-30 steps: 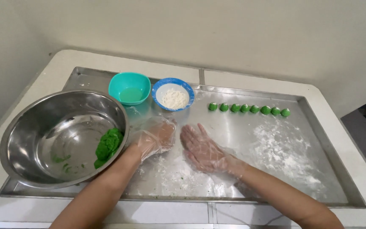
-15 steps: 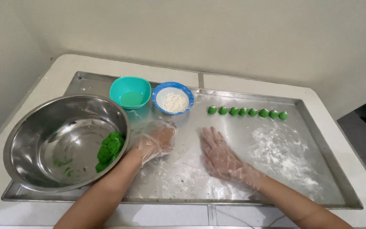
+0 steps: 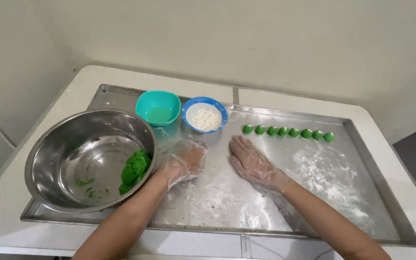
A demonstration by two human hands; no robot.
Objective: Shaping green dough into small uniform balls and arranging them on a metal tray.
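Both my hands wear thin clear plastic gloves. My right hand (image 3: 252,162) lies flat, palm down, on the metal tray (image 3: 362,159), its fingertips just below the left end of a row of several small green dough balls (image 3: 288,131). My left hand (image 3: 185,160) rests loosely curled on the tray beside the steel bowl (image 3: 73,144); whether it holds anything I cannot make out. A lump of green dough (image 3: 134,169) sits inside the bowl at its right wall.
A teal bowl (image 3: 158,107) with pale liquid and a blue bowl of white flour (image 3: 204,114) stand at the tray's far edge. White flour (image 3: 331,175) dusts the tray's right half. The tray lies on a white counter (image 3: 285,98) against a wall.
My right hand has slid to the right and away from me across the tray, toward the row of green balls. My left hand has stayed by the steel bowl.
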